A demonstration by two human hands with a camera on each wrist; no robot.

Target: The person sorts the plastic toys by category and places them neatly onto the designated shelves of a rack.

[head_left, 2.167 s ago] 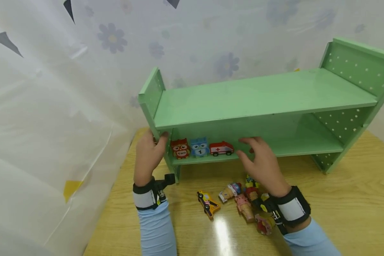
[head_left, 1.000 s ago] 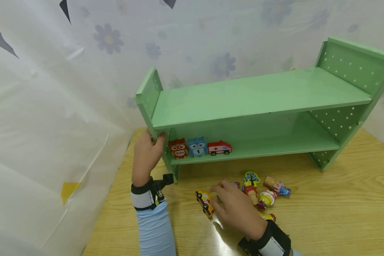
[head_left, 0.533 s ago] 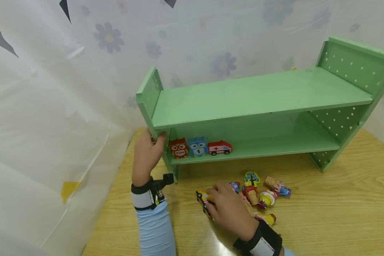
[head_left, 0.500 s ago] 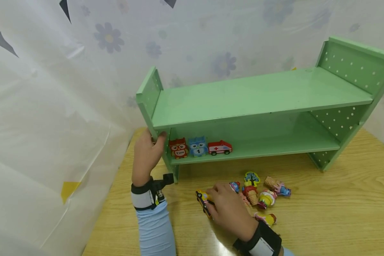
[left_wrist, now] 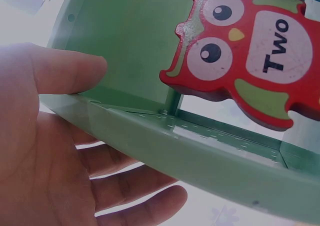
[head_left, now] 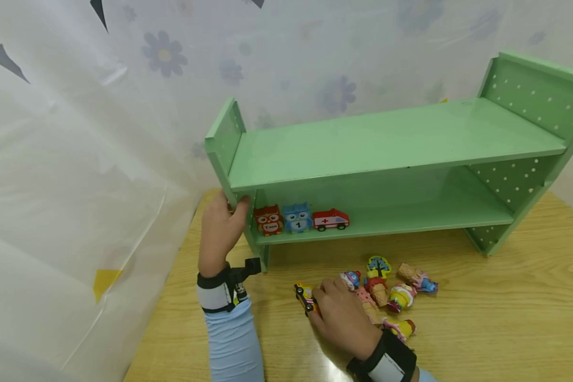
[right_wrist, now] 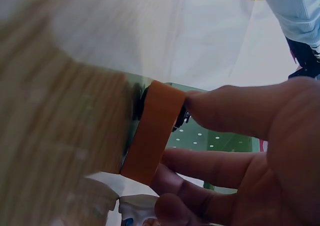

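Observation:
My left hand [head_left: 221,231] grips the left side panel of the green shelf [head_left: 391,139]. In the left wrist view its thumb lies on the inner face and its fingers are on the outer side. My right hand [head_left: 343,317] pinches a yellow and orange toy truck [head_left: 305,297] at the tabletop; the right wrist view shows the truck's plain orange edge [right_wrist: 153,131] between thumb and fingers. On the lower shelf stand a red owl block [head_left: 269,220] marked "Two", a blue owl block [head_left: 298,218] marked 1 and a red-and-white toy ambulance [head_left: 331,219].
Right of my right hand several small toys lie on the wooden table [head_left: 496,318]: a tree piece [head_left: 379,266], a blue-headed figure [head_left: 350,279], ice-cream-cone figures [head_left: 376,289] and a yellow-and-pink figure [head_left: 400,328]. A white flowered sheet [head_left: 124,138] hangs behind.
My right hand has come from the lower shelf beside the ambulance down to the table and taken hold of the toy truck. My left hand stays on the shelf's side panel.

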